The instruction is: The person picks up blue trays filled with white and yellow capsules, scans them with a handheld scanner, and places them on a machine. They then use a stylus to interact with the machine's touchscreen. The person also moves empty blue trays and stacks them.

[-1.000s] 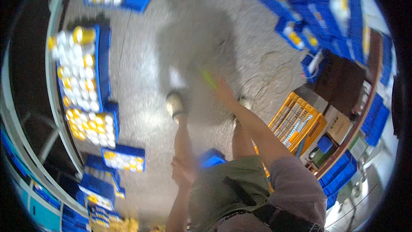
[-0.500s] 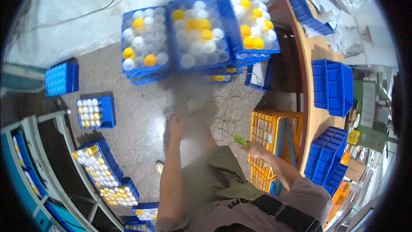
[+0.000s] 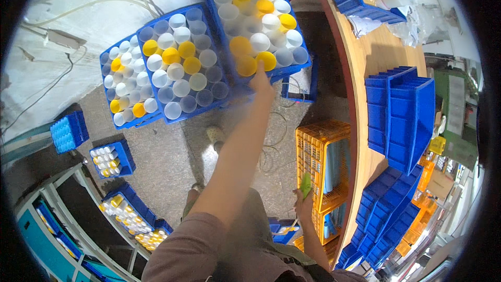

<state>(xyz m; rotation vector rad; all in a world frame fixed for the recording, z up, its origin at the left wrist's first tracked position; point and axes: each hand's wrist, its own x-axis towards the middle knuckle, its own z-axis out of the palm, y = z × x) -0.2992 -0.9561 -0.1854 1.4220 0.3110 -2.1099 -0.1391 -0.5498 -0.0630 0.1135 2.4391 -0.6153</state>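
Observation:
My left hand (image 3: 260,79) reaches to the near edge of the right-hand blue crate (image 3: 301,67). Its fingertips meet the rim of a yellow tube (image 3: 266,61) standing in that crate; motion blur hides how the fingers are bent. Packed upright around it are white, frosted and yellow open-topped tubes. Lower right, beside the orange crates, my right hand (image 3: 302,204) is closed around a bright green tool (image 3: 305,185). A thin pale cord or hose (image 3: 293,225) runs below that hand; the tool's exact kind is unclear.
Two more blue crates of tubes (image 3: 182,62) stand left of the reached one. Stacked orange crates (image 3: 311,151) hold blue-grey tubes. Empty blue bins (image 3: 399,120) sit on the wooden table (image 3: 383,62). Smaller tube bins (image 3: 125,156) line the left floor; cable loops (image 3: 274,141) lie mid-floor.
My left hand has gone forward from above the floor to the right-hand crate. My right hand, still holding the green tool, is lower in view. The whole view has shifted.

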